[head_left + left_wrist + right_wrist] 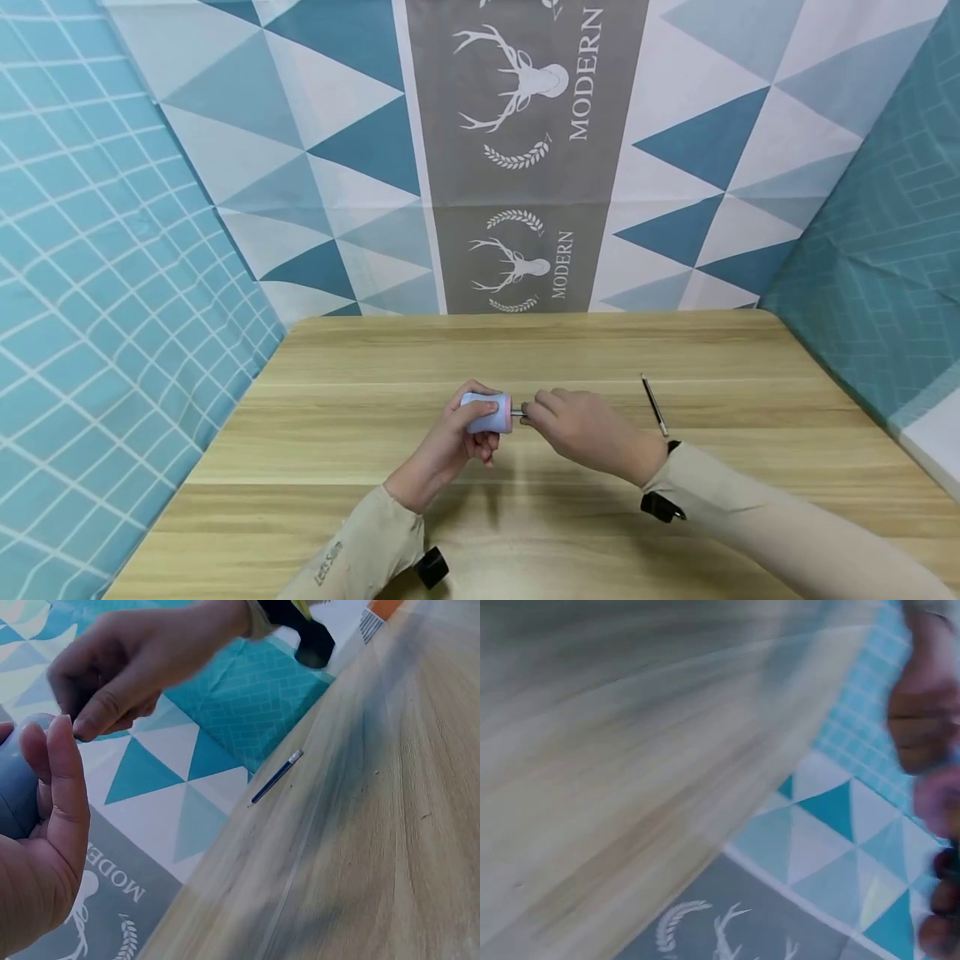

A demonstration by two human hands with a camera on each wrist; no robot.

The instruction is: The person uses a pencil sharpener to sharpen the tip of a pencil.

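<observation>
In the head view, my left hand (453, 429) grips a small light blue, barrel-shaped pencil sharpener (483, 414) with a pink rim, thumb laid across its side. A thin metal rod (517, 412) sticks out of the pink end. My right hand (581, 427) pinches the rod's dark outer part, mostly hidden by the fingers. Both hands are raised over the table. The left wrist view shows the sharpener's rounded body (19, 780) in the left palm, the right fingers close to its end. Blur covers the hands at the right edge of the right wrist view.
A dark pencil (655, 406) with a pale end lies on the wooden table (360, 358), beyond the right wrist. Patterned cloth (360, 150) hangs behind the table's far edge and along both sides. A black strap device (431, 567) sits at the left sleeve, another (662, 507) at the right.
</observation>
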